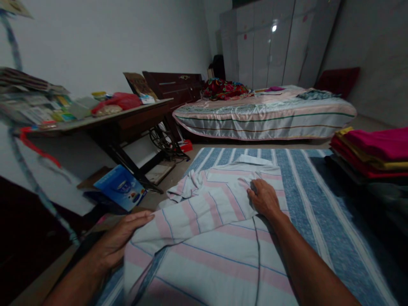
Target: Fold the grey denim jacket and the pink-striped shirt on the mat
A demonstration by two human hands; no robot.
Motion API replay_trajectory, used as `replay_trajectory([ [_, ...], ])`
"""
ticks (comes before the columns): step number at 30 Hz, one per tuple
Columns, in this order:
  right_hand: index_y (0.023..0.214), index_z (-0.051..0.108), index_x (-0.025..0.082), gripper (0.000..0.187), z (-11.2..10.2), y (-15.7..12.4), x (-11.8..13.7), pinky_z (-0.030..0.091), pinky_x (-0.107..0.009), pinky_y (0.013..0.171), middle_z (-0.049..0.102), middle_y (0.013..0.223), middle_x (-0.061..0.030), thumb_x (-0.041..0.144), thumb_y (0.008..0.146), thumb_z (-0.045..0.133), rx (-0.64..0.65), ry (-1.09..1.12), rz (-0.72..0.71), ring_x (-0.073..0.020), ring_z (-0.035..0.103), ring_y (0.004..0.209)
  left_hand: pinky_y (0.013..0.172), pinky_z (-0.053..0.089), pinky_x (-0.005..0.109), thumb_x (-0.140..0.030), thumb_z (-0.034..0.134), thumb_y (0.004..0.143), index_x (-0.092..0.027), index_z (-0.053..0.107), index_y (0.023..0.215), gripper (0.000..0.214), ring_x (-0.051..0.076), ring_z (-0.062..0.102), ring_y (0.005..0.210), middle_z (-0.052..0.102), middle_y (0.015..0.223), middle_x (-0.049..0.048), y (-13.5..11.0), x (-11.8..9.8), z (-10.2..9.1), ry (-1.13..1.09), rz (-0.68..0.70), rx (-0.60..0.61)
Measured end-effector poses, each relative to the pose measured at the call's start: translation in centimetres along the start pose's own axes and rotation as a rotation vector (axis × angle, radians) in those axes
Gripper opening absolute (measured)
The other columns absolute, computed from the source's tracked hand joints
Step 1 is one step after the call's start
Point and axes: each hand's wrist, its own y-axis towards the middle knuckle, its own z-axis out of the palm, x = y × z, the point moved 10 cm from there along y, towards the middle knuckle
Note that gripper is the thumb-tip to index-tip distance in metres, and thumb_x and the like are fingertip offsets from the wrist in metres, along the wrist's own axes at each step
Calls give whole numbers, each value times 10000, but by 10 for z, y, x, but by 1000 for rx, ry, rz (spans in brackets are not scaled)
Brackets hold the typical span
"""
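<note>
A white shirt [204, 212] with pink stripes and thin blue lines lies spread on a blue striped cloth, its collar [253, 160] pointing away from me. One sleeve [178, 221] is folded across the body of the shirt. At the lower left, my left hand [124, 236] is closed on the edge of that sleeve, thumb beneath and fingers on top. My right hand [264, 197] rests on the upper part of the shirt near the shoulder, its curled fingers pinching the fabric. The other sleeve is bunched up at the far left side.
Blue striped cloth [318, 204] covers the surface under the shirt. Folded clothes [376, 148] are stacked at the right. A sewing-machine table [127, 117] holding bags and boxes stands at the left, above a blue box [121, 187]. Behind are a bed [264, 123] and wardrobe [261, 51].
</note>
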Motion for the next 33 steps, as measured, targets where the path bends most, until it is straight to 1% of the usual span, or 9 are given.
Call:
replay_trajectory([
  [2,970,546,181,174,0,0,-1,313,-301,823,564,946,-62,306,863,489,1,-7,2,-200,487,909,556,466,279,-400,672,582,-179,590,645,244,188,584,579,626,625,21,11,-2,-4,253,113,3],
  [5,962,547,185,166,0,1,-1,311,-299,830,565,947,-60,307,863,493,0,-7,3,-198,485,914,583,425,291,-350,537,684,-190,532,579,191,211,581,605,588,592,36,17,-16,-3,862,344,-114],
  [7,966,549,187,168,-1,1,0,310,-298,838,564,956,-60,308,863,496,0,-3,3,-197,483,925,621,419,313,-291,501,708,-187,551,647,131,241,608,659,611,644,61,16,-21,7,1187,386,-167],
  [10,977,552,185,175,-1,1,0,308,-301,845,562,975,-61,306,865,491,2,2,6,-197,482,931,644,427,353,-279,506,724,-175,591,766,141,293,627,712,641,730,112,7,-35,35,1383,430,-174],
  [14,987,552,184,181,-2,0,1,309,-303,835,561,980,-64,302,870,479,6,-2,11,-198,479,923,753,432,342,-290,475,774,-195,623,819,182,268,613,839,654,877,106,-13,-72,115,1262,775,40],
  [18,981,552,190,175,-2,1,2,304,-306,839,561,971,-63,304,866,488,-1,-1,17,-199,476,928,755,425,276,-191,464,771,-194,649,827,193,201,607,785,659,821,56,-10,-98,204,1101,976,322],
  [22,977,547,189,176,-2,1,2,297,-311,848,554,976,-69,315,873,484,1,2,24,-205,468,945,797,430,282,-112,465,754,-164,682,865,249,215,619,878,692,902,87,25,-120,274,1111,972,251],
  [28,1006,537,180,195,-1,1,1,304,-323,856,545,993,-74,311,875,477,-3,25,52,-210,470,957,767,447,292,-131,556,690,-141,705,880,241,233,625,911,701,914,111,76,-141,352,1089,871,196],
  [33,1007,536,183,188,-5,2,3,302,-339,885,552,1051,-96,293,862,490,-25,36,53,-227,464,1004,603,445,267,-237,682,596,-114,692,630,128,204,622,670,651,616,69,111,-143,377,1035,764,222],
])
